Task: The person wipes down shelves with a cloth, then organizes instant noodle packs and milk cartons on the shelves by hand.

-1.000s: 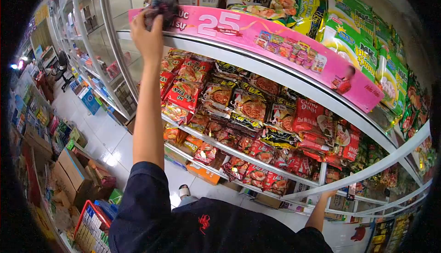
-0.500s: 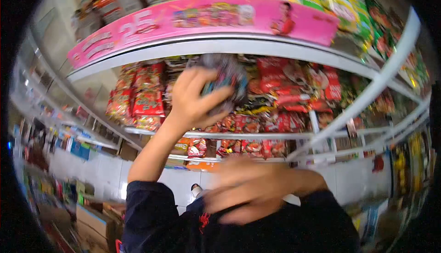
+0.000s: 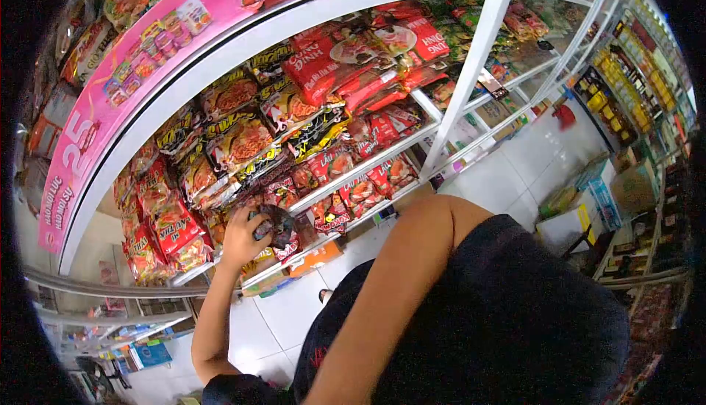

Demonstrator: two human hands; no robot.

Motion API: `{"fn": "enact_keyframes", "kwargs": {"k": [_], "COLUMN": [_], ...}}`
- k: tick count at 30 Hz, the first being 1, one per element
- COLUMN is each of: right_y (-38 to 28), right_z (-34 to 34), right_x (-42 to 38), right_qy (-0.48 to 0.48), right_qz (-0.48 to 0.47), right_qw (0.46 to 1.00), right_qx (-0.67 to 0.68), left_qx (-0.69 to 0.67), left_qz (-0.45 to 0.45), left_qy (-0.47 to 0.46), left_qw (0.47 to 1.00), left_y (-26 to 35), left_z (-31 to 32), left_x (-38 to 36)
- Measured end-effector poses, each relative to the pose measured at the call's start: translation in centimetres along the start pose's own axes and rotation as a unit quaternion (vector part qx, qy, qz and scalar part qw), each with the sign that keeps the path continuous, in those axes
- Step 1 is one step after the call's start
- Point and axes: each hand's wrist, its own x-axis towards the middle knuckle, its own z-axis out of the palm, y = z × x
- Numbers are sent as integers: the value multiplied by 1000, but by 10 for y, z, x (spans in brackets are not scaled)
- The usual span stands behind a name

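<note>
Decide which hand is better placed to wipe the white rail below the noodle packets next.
Left, probably: the left hand grips the dark bundle beside that white rail, while the right arm bends back, its hand out of view.

A shop, with shelves (image 3: 368, 159) of bagged noodles (image 3: 239, 140) and promotional banner (image 3: 158, 52).

Looking from 1 wide, round-edged head view, forward and steeply down, tilted sideways, close above the dark shirt (image 3: 515, 317), near the noodle packets (image 3: 239, 140), reaching past the tiled floor (image 3: 257, 328) to yellow-stocked racks (image 3: 636, 63) farther off at right.
</note>
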Motion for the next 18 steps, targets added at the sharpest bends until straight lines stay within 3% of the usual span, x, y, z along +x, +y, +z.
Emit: {"fn": "enact_keyframes", "kwargs": {"k": [1, 4, 5, 6, 7, 8, 9, 11, 12, 13, 14, 15, 17, 18], "right_y": [3, -10, -35, -16, -27, -16, -7, 3, -1, -7, -12, -23, -50, -55], "right_z": [-10, -65, -93, -111, -125, -129, -136, -137, -135, -139, -142, -144, -158, -165], "right_x": [-7, -53, -77, -118, -144, -172, -199, -237, -250, -269, -288, -306, -341, -360], "right_qy": [-28, -19, 56, 181, 233, 296, 356, 368, 358, 305, 332, 363, 318, 310], "right_qz": [23, 114, 204, 208, 214, 255, 291, 277, 285, 271, 270, 298, 288, 349], "right_qw": [999, 985, 936, 825, 708, 689, 664, 671, 686, 673, 680, 641, 521, 465], "right_qx": [-4, -128, -281, -493, -632, -611, -589, -582, -566, -617, -596, -607, -738, -752], "left_qx": [1, -239, -443, -473, -606, -716, -735, -758, -506, -370, -243, -112, -433, -453], "left_qz": [5, -102, -238, -149, -220, -286, -275, -266, -162, -228, -210, -188, -102, 77], "left_qy": [2, 77, 74, 117, 128, 166, 155, 205, 157, 161, 126, 86, -12, -31], "left_qw": [1000, 963, 861, 860, 753, 615, 600, 559, 832, 886, 939, 972, 896, 888], "left_y": [5, 2, 24, 24, 43, 62, 71, 97, 90, 104, 116, 137, 183, 208], "left_z": [3, 26, 20, 30, 22, 14, 14, 35, 48, 42, 27, -3, -30, -36], "left_x": [1, 4, 6, 1, 9, 16, 22, 33, 26, 35, 39, 46, 66, 72]}}
